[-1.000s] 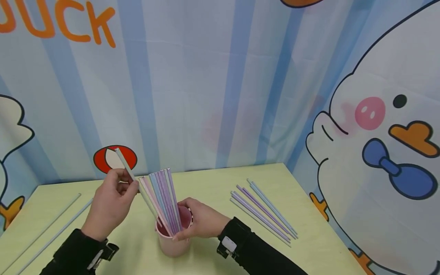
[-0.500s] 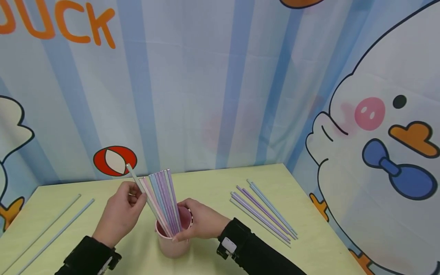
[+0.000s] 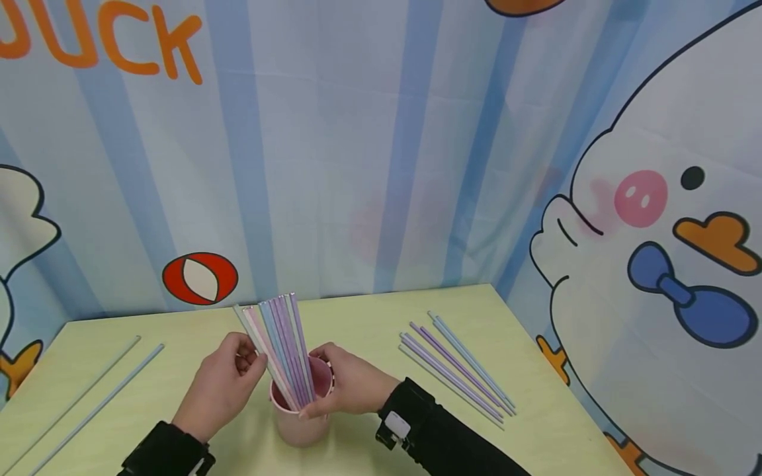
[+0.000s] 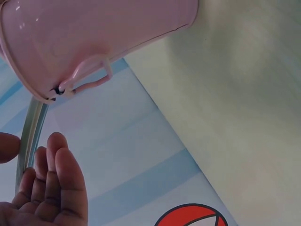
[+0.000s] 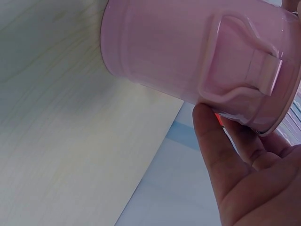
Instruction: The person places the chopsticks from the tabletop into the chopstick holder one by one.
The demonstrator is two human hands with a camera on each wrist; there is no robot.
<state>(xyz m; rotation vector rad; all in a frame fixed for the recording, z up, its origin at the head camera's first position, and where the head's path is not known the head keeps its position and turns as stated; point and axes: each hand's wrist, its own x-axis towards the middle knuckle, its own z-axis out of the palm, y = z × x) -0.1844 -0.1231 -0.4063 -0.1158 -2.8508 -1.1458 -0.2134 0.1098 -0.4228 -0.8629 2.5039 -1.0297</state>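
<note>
My left hand (image 3: 223, 383) pinches a pale green straw (image 3: 243, 320) between thumb and fingers. The straw leans into a small pink bucket (image 3: 300, 431), its lower end hidden inside. In the left wrist view, this straw (image 4: 31, 129) runs past the thumb tip up to the bucket's rim. The bucket stands upright on the table, holding several pink, blue and purple straws (image 3: 287, 350) tilted to the left. With thumb in front and fingers behind, my right hand (image 3: 355, 380) grips the bucket's right side near the rim. A folded handle (image 5: 240, 61) shows in the right wrist view.
Several blue and purple straws (image 3: 455, 370) lie side by side on the right of the pale yellow table (image 3: 553, 396). On the left lie a pale green straw (image 3: 74, 401) and a blue straw (image 3: 98, 408). A printed curtain (image 3: 339, 165) hangs behind the table.
My left hand has moved right and down, lowering the pale green straw into the bucket beside the others. My right hand and the bucket have stayed put.
</note>
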